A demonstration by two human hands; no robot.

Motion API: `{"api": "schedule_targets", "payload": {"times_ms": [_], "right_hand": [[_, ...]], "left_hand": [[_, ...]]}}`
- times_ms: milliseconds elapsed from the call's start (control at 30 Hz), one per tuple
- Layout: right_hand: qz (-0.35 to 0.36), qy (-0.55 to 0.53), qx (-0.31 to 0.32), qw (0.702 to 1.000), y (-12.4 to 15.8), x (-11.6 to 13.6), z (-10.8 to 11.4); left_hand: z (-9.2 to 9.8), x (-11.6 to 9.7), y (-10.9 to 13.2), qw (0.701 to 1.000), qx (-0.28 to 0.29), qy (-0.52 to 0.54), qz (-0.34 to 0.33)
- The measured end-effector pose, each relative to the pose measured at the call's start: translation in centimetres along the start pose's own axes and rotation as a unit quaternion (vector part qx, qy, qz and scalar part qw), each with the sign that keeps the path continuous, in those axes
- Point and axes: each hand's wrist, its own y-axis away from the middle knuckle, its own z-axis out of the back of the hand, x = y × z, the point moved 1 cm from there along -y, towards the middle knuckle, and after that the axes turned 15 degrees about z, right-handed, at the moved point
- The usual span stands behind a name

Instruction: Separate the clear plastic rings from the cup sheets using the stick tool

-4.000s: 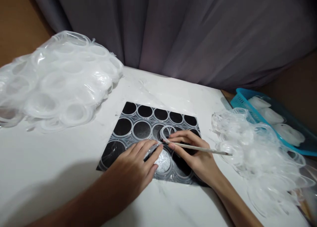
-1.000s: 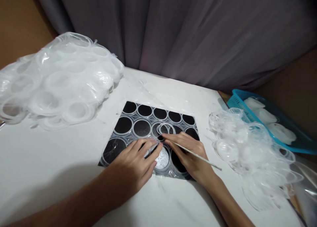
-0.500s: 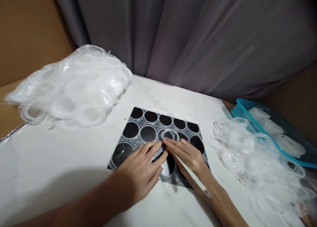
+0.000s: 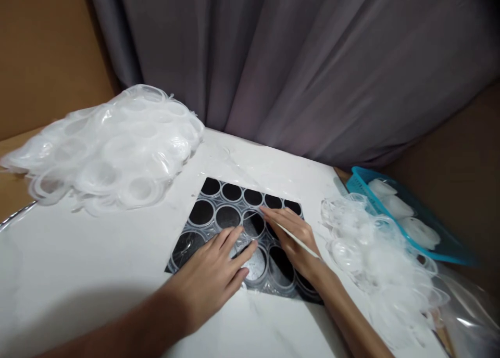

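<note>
Now the black circle [image 4: 254,226] beside the stick [image 4: 297,240] seems less covered

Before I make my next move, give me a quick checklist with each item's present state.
1. Left hand placed on the black sheet: ok, fingers spread over it.
2. Right hand gripping the thin pale stick: ok, held between the fingers.
3. Stick touching the sheet: cannot tell, tip too fine to judge.
4. Whole sheet visible: not ok, both hands cover parts.
5. Bagged white rings apart from the sheet: ok, white table shows between.
</note>
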Motion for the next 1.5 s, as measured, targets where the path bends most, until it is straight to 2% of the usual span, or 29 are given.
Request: {"api": "schedule_targets", "payload": {"times_ms": [133,267,367,433,533,667,800,867,967,1067,1133,1267,1400,1500], "right_hand": [[-0.005,0.082,-0.071,0.994,-2.5,-3.0,1.4],[-0.032,0.12,-0.148,0.981,-4.6,-5.9,3.1],[-0.069,0.137,-0.21,0.966,-4.8,-6.7,4.3],[-0.089,0.139,-0.233,0.958,-4.2,-6.3,4.5],[-0.099,0.117,-0.203,0.967,-2.9,-4.5,3.1],[-0.105,0.02,-0.142,0.984,-2.0,-1.2,-0.5],[-0.148,-0.105,-0.108,0.977,-2.4,1.7,-3.0],[-0.179,-0.156,-0.1,0.966,-2.7,2.8,-3.6],[-0.196,-0.209,-0.083,0.955,-3.0,3.7,-4.0],[-0.202,-0.227,-0.054,0.951,-3.0,3.8,-4.0],[-0.214,-0.228,-0.047,0.949,-2.9,3.8,-3.9],[-0.24,-0.278,-0.05,0.929,-2.4,4.0,-3.7],[-0.26,-0.395,-0.045,0.88,-2.1,5.2,-3.5],[-0.293,-0.462,-0.038,0.836,-2.0,6.2,-3.5]], "left_hand": [[-0.2,-0.1,0.2,0.999,-0.032,0.005,0.008],[-0.3,0.0,0.1,0.998,-0.065,0.021,0.003],[0.0,0.0,-0.1,0.997,-0.079,0.025,-0.006],[0.3,0.0,0.0,0.996,-0.084,0.013,-0.012],[0.6,-0.2,0.3,0.996,-0.08,-0.013,-0.022],[1.2,0.1,0.7,0.997,-0.064,-0.029,-0.031],[2.5,2.2,0.5,0.994,-0.094,-0.056,-0.028],[3.1,3.8,0.2,0.994,-0.082,-0.061,-0.037],[3.6,5.9,0.1,0.995,-0.033,-0.043,-0.086],[3.5,6.7,0.3,0.992,-0.045,-0.027,-0.113],[3.4,6.6,0.5,0.994,-0.063,-0.011,-0.092],[3.6,6.5,0.6,0.996,-0.055,0.066,0.011],[4.7,7.1,0.0,0.975,-0.039,0.204,0.08],[5.4,7.2,-0.3,0.952,-0.001,0.289,0.1]]}}
